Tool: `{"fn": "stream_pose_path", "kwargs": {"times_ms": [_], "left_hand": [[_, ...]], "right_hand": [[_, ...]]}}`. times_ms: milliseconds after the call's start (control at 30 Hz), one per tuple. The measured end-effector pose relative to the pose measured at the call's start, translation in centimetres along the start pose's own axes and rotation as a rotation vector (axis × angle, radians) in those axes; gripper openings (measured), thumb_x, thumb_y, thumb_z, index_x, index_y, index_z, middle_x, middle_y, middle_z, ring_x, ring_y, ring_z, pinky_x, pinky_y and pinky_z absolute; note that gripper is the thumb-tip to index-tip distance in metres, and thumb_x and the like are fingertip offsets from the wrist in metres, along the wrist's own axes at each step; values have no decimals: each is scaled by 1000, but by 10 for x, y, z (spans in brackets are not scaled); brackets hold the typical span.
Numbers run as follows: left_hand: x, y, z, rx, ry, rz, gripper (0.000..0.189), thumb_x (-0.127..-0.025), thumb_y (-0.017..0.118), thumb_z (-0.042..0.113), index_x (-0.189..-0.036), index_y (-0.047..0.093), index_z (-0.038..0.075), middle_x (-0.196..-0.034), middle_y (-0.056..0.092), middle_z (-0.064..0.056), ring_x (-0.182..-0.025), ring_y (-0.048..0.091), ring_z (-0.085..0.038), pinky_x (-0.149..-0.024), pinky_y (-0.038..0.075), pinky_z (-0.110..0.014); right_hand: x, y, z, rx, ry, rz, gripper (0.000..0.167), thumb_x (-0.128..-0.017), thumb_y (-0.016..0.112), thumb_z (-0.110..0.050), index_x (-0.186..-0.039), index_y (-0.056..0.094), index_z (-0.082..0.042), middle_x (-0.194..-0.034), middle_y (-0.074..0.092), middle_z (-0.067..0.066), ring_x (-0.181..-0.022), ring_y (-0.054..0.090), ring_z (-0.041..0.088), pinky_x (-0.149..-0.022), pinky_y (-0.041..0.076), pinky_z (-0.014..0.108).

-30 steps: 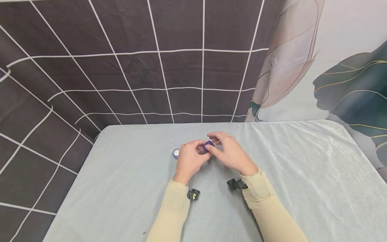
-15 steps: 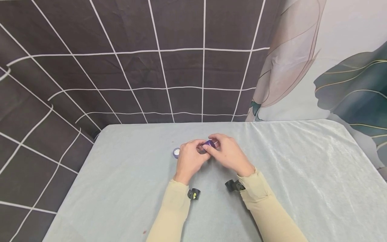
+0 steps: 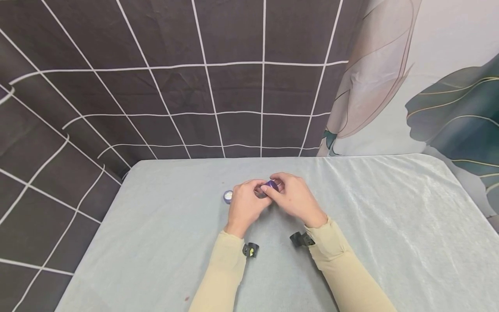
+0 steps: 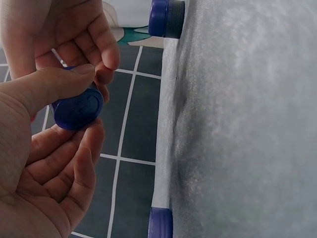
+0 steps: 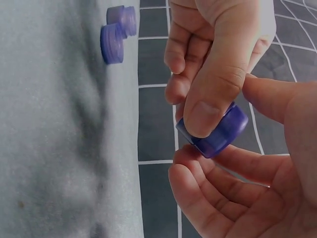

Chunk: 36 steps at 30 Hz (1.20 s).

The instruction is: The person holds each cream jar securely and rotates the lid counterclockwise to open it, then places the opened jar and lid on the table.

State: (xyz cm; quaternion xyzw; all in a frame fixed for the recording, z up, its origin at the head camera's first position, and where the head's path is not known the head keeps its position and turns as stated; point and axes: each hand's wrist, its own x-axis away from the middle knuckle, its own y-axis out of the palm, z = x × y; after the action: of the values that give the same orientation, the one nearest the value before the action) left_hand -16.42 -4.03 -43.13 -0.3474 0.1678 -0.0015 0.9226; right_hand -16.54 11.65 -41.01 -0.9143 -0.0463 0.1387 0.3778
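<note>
Between both hands, raised over the table, is a small round purple jar [image 3: 271,186]. My left hand [image 3: 245,203] pinches it from the left; in the left wrist view its thumb lies across the jar [image 4: 78,110], with the curled fingers underneath. From the other side my right hand [image 3: 298,200] grips it too, and the right wrist view shows that thumb pressed on the jar's side [image 5: 223,136]. Part of the jar is hidden behind the thumbs. On the cloth just left of my left hand sits a purple round piece [image 3: 227,197] with a white inside.
Two short purple round pieces, one nearer [image 5: 112,44] and one behind it [image 5: 128,21], stand on the cloth in the right wrist view. A pale grey cloth [image 3: 163,234] covers the table. Dark gridded fabric [image 3: 234,91] hangs along its back and left.
My right hand has shifted slightly, its fingers closing farther round the jar, which has moved a little to the right. The left hand has barely moved.
</note>
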Motion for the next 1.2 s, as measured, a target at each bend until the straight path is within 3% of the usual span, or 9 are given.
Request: {"fn": "stream_pose_path", "kwargs": {"times_ms": [167,500,1200], "left_hand": [[0,1,0,11,1,3,28,-75,83,20,-101,78,10,-87,75,0,-75,68,-11,-69,53,-28],[-1,1,-1,12,7,10,29,-75,83,21,-102,78,11,-84,74,3,-75,67,-8,-71,53,-27],[0,0,-3,7,17,7,29,-75,83,23,-101,78,12,-84,74,4,-74,66,-7,-70,53,-27]], "right_hand": [[0,0,-1,10,-18,14,42,-92,72,-36,-112,71,1,-87,71,6,-82,65,24,-77,53,41],[0,3,1,18,-39,32,31,-94,69,-32,-104,74,-3,-74,63,-2,-68,56,14,-66,47,33],[-1,1,-1,5,-33,17,30,-95,68,-28,-107,73,-1,-79,65,1,-72,58,16,-70,49,36]]}}
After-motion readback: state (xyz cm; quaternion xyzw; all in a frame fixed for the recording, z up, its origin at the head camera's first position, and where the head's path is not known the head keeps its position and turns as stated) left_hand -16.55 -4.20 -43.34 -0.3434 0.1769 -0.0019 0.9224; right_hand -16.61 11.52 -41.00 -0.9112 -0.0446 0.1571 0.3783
